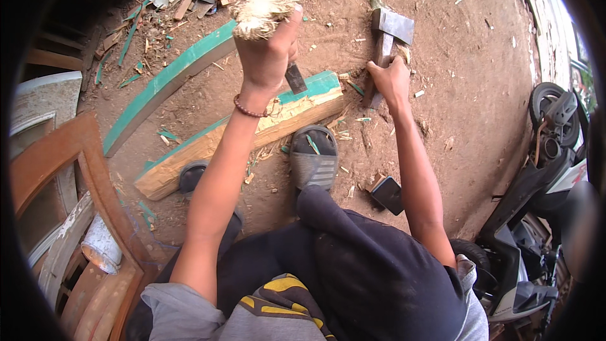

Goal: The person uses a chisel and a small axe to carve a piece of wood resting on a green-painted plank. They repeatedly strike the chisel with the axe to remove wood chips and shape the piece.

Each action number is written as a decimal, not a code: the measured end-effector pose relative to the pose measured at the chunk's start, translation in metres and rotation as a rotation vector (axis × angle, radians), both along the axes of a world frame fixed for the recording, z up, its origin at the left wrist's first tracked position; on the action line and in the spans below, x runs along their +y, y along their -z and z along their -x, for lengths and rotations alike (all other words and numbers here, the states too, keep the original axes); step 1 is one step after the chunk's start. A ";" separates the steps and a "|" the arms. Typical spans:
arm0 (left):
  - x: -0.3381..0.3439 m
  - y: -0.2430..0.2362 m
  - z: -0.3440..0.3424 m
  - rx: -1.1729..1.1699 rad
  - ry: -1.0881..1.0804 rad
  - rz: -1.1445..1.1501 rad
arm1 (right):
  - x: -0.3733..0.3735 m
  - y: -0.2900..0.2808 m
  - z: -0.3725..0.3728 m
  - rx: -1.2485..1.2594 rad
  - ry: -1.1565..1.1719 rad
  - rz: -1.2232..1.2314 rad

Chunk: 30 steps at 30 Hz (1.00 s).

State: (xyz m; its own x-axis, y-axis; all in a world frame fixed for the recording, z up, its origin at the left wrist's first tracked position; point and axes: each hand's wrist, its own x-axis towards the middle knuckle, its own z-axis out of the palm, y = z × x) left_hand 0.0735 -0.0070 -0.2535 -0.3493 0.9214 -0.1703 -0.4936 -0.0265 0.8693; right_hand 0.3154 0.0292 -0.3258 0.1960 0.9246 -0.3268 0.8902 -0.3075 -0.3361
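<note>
My left hand (268,57) is closed round a chisel, whose splayed, frayed handle top (262,14) sticks up above the fist. Its dark flat blade (295,79) points down at the green-painted face of a wooden beam (252,127), near the beam's right end; whether the edge touches cannot be made out. Bare pale wood shows along the beam's near side. To the right, my right hand (392,81) grips the handle of a hatchet (394,26), its broad metal head beyond my fingers, low over or on the dirt. My sandalled foot (314,158) is against the beam's near side.
A curved green-painted timber (167,85) lies beyond the beam. Wood chips litter the dirt ground (461,88). A dark phone-like object (387,196) lies near my right forearm. Wooden frames (88,145) and a white tin (101,246) stand left; a motorbike (536,215) is at right.
</note>
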 end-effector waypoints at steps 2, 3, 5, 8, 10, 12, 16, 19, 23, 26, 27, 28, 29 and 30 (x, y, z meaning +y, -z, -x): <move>-0.003 0.002 0.009 -0.029 0.018 0.051 | 0.009 -0.003 -0.005 0.139 0.035 0.108; -0.007 0.003 0.012 -0.021 0.018 0.057 | 0.014 -0.003 -0.005 0.281 0.084 0.136; -0.015 0.006 0.021 -0.014 0.034 0.073 | 0.022 -0.001 -0.007 0.772 0.275 0.327; -0.022 0.011 0.029 -0.032 0.029 0.103 | 0.033 0.005 -0.004 1.569 0.625 0.522; -0.025 0.013 0.034 -0.041 0.006 0.153 | 0.037 0.014 0.003 1.936 0.651 0.573; -0.027 0.016 0.038 -0.055 -0.012 0.091 | 0.036 0.022 0.013 1.959 0.639 0.573; -0.033 0.021 0.048 0.018 0.086 -0.026 | 0.031 0.032 0.024 1.949 0.685 0.653; -0.031 0.030 0.053 0.558 0.214 -0.040 | 0.027 0.034 0.024 1.930 0.673 0.653; -0.024 0.039 0.043 0.825 0.124 -0.317 | 0.025 0.032 0.019 1.897 0.675 0.653; -0.024 0.039 0.040 0.668 0.134 -0.253 | 0.025 0.024 0.020 1.900 0.683 0.655; -0.024 0.038 0.039 0.650 0.114 -0.244 | 0.025 0.019 0.020 1.867 0.694 0.640; -0.023 0.037 0.040 0.748 0.075 -0.273 | 0.024 0.013 0.022 1.829 0.705 0.661; -0.022 0.036 0.040 0.846 0.029 -0.299 | 0.023 0.006 0.024 1.843 0.750 0.693; -0.022 0.035 0.042 1.060 -0.038 -0.360 | 0.019 -0.002 0.027 1.785 0.812 0.683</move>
